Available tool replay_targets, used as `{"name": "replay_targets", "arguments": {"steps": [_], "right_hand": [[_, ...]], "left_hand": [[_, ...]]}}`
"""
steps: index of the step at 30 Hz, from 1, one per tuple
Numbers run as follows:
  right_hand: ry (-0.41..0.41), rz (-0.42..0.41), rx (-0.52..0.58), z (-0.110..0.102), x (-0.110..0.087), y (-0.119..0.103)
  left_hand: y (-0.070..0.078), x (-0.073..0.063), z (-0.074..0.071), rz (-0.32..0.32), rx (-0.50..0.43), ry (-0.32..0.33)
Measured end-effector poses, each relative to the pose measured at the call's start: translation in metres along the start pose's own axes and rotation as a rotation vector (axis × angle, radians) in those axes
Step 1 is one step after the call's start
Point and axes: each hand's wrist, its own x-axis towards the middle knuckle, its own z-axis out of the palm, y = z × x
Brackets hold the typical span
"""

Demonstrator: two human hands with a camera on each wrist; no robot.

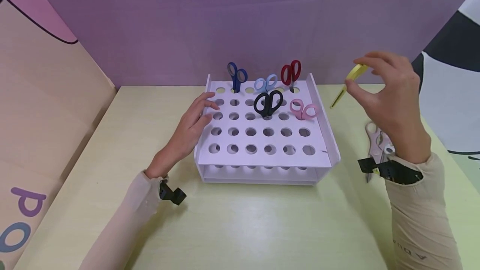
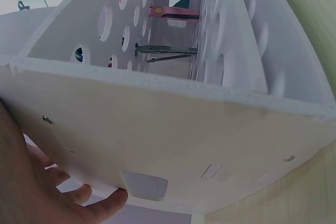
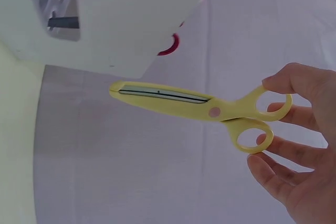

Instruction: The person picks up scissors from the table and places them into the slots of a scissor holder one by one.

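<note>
My right hand (image 1: 395, 91) holds yellow scissors (image 3: 173, 100) by the handle loops, raised to the right of the white rack (image 1: 258, 159). Their long yellow blade part points down and toward the rack in the head view. Against the rack's left side panel (image 2: 157, 135) rests my left hand (image 1: 187, 130), its fingers reaching over the upper edge. Standing handles-up in the rack's holes are dark blue scissors (image 1: 236, 77), light blue scissors (image 1: 266, 83), red scissors (image 1: 290, 73), black scissors (image 1: 268, 103) and pink scissors (image 1: 301, 109).
More scissors (image 1: 375, 141) lie on the table right of the rack, partly hidden by my right wrist. A purple backdrop (image 1: 187, 24) rises behind the table (image 1: 240, 228). Rows of round holes cover the rack's top, with a lower shelf beneath.
</note>
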Motion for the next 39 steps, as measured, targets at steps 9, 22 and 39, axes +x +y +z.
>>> {"name": "replay_targets", "arguments": {"steps": [9,22,39], "right_hand": [[0.09,-0.044,0.024,-0.009,-0.002,-0.016],[0.211,-0.12,0.116,-0.012,-0.001,-0.059],[0.165,-0.285,0.155,-0.007,0.015,-0.109]], "left_hand": [[0.001,0.0,0.001,-0.008,-0.041,0.001],[-0.002,-0.001,-0.001,-0.001,-0.07,-0.01],[0.0,0.001,-0.001,0.0,-0.075,-0.017]]}}
